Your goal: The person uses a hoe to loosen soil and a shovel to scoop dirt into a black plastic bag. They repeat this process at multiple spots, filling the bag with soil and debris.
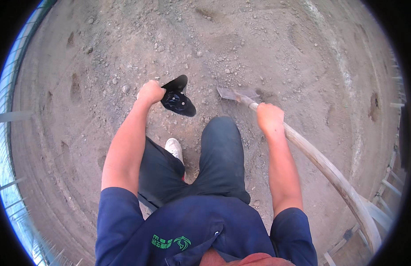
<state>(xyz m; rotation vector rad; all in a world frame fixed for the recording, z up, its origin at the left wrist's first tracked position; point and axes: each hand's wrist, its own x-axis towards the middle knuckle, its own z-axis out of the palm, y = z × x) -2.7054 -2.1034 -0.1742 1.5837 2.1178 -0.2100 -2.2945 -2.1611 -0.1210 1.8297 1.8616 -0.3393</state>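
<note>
My left hand pinches the edge of a flexible black plastic nursery pot or bag, held low over the soil. Its mouth sags out of round, and pale round spots, perhaps holes, show in it. My right hand is wrapped around the wooden shaft of a long-handled digging tool, close to its head. The flat metal blade rests on or just above the loose earth; whether it is a hoe or a shovel, I cannot tell. The shaft runs back past my right side.
Dry, cloddy soil spreads all around, with several small dark hollows, one of them a pit at far right. My bent knee and a pale shoe are close below. Framework with bright sheeting lines the left rim.
</note>
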